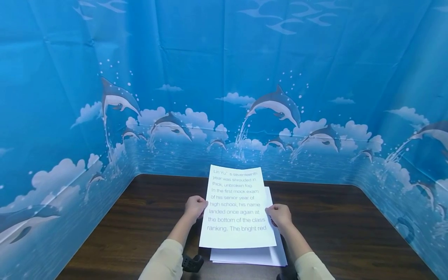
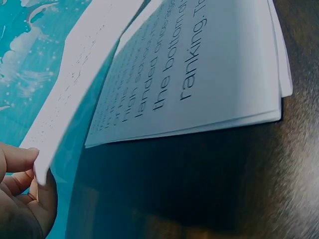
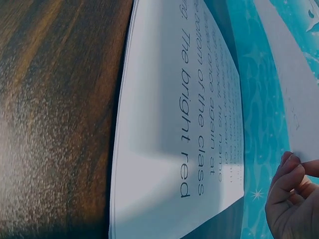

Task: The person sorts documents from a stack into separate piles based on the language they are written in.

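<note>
A white sheet of paper (image 1: 235, 210) printed with large English text is held up above the table between both hands. My left hand (image 1: 195, 207) pinches its left edge, and my right hand (image 1: 279, 214) pinches its right edge. In the left wrist view, the thumb and fingers of the left hand (image 2: 25, 194) grip the sheet's edge (image 2: 75, 84). The right wrist view has the right hand (image 3: 294, 199) pinching the opposite edge. Below the raised sheet lies a small stack of paper (image 1: 245, 257), its top page (image 2: 219, 74) carrying printed text.
The dark wood-grain table (image 1: 147, 217) extends to both sides. A blue curtain (image 1: 196, 77) printed with dolphins and clouds surrounds its back and sides. A black wrist device (image 1: 192, 263) sits by the left forearm.
</note>
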Motion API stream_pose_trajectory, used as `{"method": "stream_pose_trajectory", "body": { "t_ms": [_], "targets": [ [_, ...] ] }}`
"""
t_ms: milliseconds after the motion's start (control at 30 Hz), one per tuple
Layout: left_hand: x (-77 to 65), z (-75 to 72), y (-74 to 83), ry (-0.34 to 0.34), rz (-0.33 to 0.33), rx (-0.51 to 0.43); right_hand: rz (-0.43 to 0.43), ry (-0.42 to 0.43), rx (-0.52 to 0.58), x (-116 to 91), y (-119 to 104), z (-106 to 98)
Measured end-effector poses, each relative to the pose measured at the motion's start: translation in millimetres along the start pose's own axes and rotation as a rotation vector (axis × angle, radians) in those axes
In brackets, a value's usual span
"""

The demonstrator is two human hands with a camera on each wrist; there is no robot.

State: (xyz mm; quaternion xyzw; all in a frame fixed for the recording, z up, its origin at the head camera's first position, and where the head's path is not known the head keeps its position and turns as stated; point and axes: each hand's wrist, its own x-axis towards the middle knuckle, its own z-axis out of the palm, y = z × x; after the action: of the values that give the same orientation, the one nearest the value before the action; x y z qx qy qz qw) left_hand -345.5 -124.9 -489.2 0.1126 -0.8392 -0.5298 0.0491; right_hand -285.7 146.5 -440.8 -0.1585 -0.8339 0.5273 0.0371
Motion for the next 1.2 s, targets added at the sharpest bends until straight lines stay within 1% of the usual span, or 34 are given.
{"method": "stream_pose_trajectory", "body": {
  "t_ms": [100,133,167,200,300,400,467,533,667,767,800,867,900,1000,1100,1133,1200],
  "targets": [
    [-29.8,-21.4,36.5,-0.030,-0.001,-0.033,0.020,0.020,0.003,2.0,-1.2,3.4],
    [-36.0,-27.1,45.5,-0.041,-0.009,-0.047,0.024,0.021,0.007,2.5,-1.6,4.2],
    [-39.8,-31.4,51.1,-0.052,-0.009,-0.052,0.025,0.019,0.012,2.2,-2.5,4.9],
    [-41.3,-34.2,53.5,-0.058,-0.008,-0.055,0.017,0.012,0.017,0.8,-4.1,4.8],
    [-40.6,-40.0,55.3,-0.070,-0.025,-0.050,0.002,-0.019,0.045,-3.8,-9.1,4.4],
    [-37.0,-44.6,52.9,-0.065,-0.036,-0.045,-0.014,-0.045,0.059,-8.0,-14.7,5.5],
    [-33.8,-47.2,50.1,-0.055,-0.050,-0.048,-0.009,-0.053,0.065,-10.4,-18.4,7.4],
    [-27.6,-48.9,43.3,-0.049,-0.057,-0.046,-0.007,-0.059,0.066,-11.8,-21.1,10.6],
    [-6.8,-49.6,19.6,-0.035,-0.069,-0.044,-0.014,-0.066,0.076,-11.7,-23.9,18.3],
    [5.5,-52.1,5.5,-0.035,-0.056,-0.040,-0.026,-0.074,0.072,-12.0,-26.4,22.8],
    [6.8,-53.9,4.0,-0.032,-0.054,-0.038,-0.026,-0.077,0.072,-12.6,-27.7,24.0],
    [3.6,-59.2,8.4,-0.030,-0.055,-0.028,-0.023,-0.082,0.072,-14.7,-30.7,25.7],
    [2.3,-62.2,9.5,-0.034,-0.039,-0.022,-0.022,-0.085,0.077,-15.7,-31.9,26.7],
    [-6.8,-71.0,21.1,-0.022,-0.041,-0.012,-0.019,-0.095,0.089,-18.2,-35.4,29.6],
    [0.2,-76.4,13.6,-0.034,-0.011,-0.009,-0.022,-0.105,0.097,-19.4,-37.8,33.4],
    [2.5,-77.9,11.6,-0.028,-0.022,-0.012,-0.024,-0.106,0.096,-19.7,-38.6,34.9],
    [13.7,-79.9,-1.3,-0.029,-0.022,-0.012,-0.026,-0.105,0.096,-20.6,-40.9,38.2]
  ]
}}
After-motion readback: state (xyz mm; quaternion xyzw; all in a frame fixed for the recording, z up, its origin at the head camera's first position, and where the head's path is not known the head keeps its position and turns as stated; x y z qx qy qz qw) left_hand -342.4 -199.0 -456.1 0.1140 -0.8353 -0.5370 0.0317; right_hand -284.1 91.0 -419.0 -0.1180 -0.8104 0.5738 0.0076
